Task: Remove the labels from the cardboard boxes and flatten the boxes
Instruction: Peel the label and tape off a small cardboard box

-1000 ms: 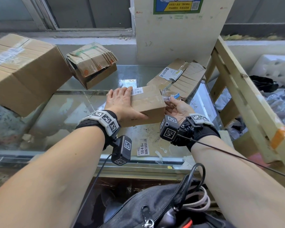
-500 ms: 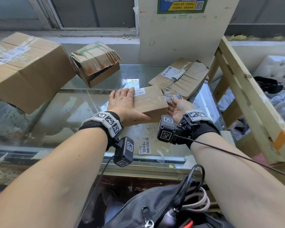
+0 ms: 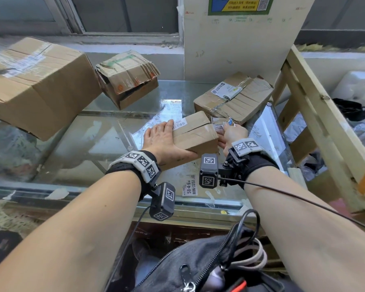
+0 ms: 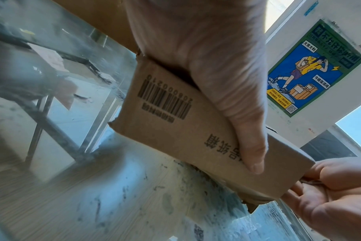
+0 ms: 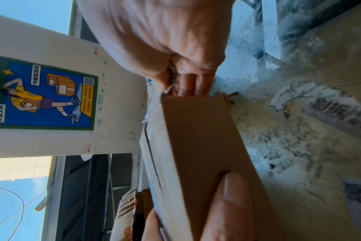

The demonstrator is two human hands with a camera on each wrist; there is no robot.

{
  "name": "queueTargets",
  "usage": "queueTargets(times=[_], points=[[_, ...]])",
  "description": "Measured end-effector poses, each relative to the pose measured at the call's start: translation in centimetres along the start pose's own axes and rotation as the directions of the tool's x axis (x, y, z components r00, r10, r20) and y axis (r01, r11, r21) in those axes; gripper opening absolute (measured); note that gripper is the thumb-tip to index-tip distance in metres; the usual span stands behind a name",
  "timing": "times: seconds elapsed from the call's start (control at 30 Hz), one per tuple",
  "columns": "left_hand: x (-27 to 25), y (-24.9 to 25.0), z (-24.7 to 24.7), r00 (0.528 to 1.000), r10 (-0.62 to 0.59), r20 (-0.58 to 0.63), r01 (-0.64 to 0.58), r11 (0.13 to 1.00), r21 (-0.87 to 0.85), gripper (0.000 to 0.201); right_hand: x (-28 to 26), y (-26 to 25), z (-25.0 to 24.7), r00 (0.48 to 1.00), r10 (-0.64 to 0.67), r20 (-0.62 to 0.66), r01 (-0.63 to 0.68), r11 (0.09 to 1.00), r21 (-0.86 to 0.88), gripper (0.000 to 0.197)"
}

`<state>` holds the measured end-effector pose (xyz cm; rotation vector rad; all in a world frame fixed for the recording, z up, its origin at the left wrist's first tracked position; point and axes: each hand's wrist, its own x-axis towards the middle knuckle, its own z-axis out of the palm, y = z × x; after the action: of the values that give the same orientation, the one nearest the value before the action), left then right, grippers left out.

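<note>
A small brown cardboard box [image 3: 195, 133] is held just above the glass table. My left hand [image 3: 164, 140] grips its left end, fingers over the top and thumb [image 4: 237, 114] along the near side. A white barcode label [image 3: 179, 124] sits on the box's top beside my left fingertips. My right hand [image 3: 232, 133] is at the box's right end with its fingers [image 5: 185, 86] curled, pinching a crumpled tape strip [image 3: 220, 124] at that end. The left wrist view shows a barcode printed on the box [image 4: 175, 122].
A large sealed box [image 3: 34, 85] stands at the left, with a crumpled open box [image 3: 129, 79] behind. A squashed box with a white label [image 3: 234, 98] lies at the back right. A wooden frame [image 3: 316, 114] borders the right. A loose label [image 3: 190, 187] is stuck on the glass table [image 3: 105, 140].
My right hand has drawn in closer to the box's right end with the tape strip still in its fingers. My left hand keeps the same hold on the box.
</note>
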<state>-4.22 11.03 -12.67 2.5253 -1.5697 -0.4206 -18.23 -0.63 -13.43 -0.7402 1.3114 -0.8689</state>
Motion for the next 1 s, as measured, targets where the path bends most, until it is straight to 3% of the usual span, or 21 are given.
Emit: queueTargets(times=[0.1,0.2,0.3,0.7,0.87,1.0], points=[[0.1,-0.2,-0.1,1.0,0.006,0.005,-0.005,1.0,-0.006,0.124,0.2,-0.2,-0.7,1.0,0.007,0.019,-0.006,0.999,-0.042,0.026],[-0.4,-0.6,0.7,0.999,0.042,0.026,-0.042,0.999,-0.026,0.124,0.8,0.5,-3.5,0.985,0.152,0.082,-0.149,0.988,-0.039,0.023],[-0.1,-0.9,0.9,0.998,0.057,0.012,-0.057,0.998,-0.009,0.122,1.0,1.7,-5.2,0.971,0.237,0.041,-0.237,0.971,-0.007,0.036],[0.7,-1.2,0.9,0.998,0.047,0.046,-0.047,0.999,-0.007,0.126,0.3,0.4,-4.5,0.97,0.203,0.134,-0.204,0.979,-0.008,0.014],[0.5,-0.7,-0.8,0.991,0.051,0.12,-0.051,0.999,-0.01,0.125,-0.3,-0.8,-4.0,0.968,0.19,0.161,-0.179,0.981,-0.082,0.012],[0.4,-0.4,-2.4,0.995,0.1,-0.013,-0.1,0.995,0.017,0.116,-0.8,-3.0,-3.0,0.975,0.085,0.206,-0.04,0.976,-0.213,0.014]])
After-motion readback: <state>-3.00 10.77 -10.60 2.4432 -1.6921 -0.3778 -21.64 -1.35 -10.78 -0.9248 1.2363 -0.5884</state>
